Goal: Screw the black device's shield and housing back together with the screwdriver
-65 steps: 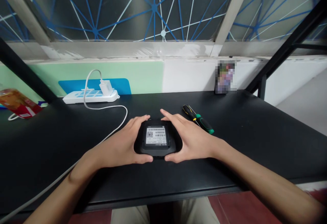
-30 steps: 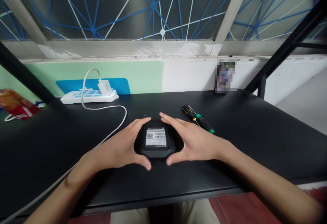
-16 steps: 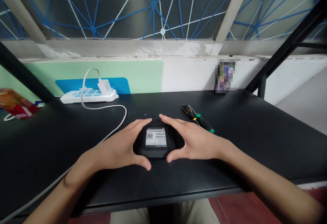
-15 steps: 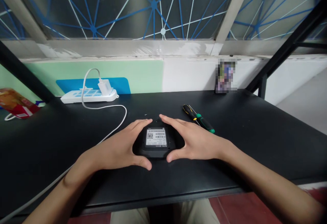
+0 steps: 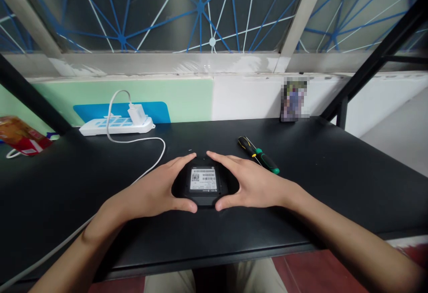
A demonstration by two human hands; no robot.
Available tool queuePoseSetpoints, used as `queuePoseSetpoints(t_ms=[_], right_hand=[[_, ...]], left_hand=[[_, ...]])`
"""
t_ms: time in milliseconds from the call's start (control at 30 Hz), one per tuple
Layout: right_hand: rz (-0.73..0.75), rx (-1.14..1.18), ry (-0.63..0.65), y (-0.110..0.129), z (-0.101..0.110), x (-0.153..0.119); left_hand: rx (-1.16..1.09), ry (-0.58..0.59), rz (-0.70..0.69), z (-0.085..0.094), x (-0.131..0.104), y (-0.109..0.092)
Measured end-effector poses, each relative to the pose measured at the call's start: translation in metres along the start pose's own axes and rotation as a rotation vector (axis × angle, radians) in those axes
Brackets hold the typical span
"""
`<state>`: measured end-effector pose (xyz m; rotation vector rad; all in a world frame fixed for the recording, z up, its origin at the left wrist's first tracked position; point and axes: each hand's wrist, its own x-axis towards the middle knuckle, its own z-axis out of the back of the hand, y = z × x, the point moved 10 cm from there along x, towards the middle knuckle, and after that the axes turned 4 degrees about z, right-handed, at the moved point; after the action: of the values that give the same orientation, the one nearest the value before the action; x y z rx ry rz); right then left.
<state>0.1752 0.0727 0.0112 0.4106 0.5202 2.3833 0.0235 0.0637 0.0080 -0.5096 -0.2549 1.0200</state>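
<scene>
A flat black box-shaped device (image 5: 205, 200) with a white printed label (image 5: 203, 179) and QR code lies on the black table. My left hand (image 5: 158, 190) curves around its left side, thumb near the front corner and fingers stretched past the back edge. On the other side my right hand (image 5: 249, 181) mirrors that pose. Dark gaps separate both palms from the device. Whether the thumb tips touch its front corners I cannot tell. Both hands are open, thumbs apart from fingers.
Two screwdrivers, one yellow-and-black (image 5: 246, 146) and one green-and-black (image 5: 267, 161), lie beyond my right hand. A white power strip (image 5: 117, 127) with a plugged charger (image 5: 137, 113) stands at the back left; its white cable (image 5: 152, 168) runs under my left forearm. A blurred phone-like object (image 5: 294, 101) leans on the wall.
Both thumbs have moved slightly away from me, toward the device's front edge. The device keeps its place on the table.
</scene>
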Motion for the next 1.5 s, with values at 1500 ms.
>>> queuePoseSetpoints(t_ms=[1500], right_hand=[[-0.414,-0.734,-0.257,-0.093,0.064,-0.009]], left_hand=[[0.088,0.052,-0.052,-0.022,0.002,-0.018]])
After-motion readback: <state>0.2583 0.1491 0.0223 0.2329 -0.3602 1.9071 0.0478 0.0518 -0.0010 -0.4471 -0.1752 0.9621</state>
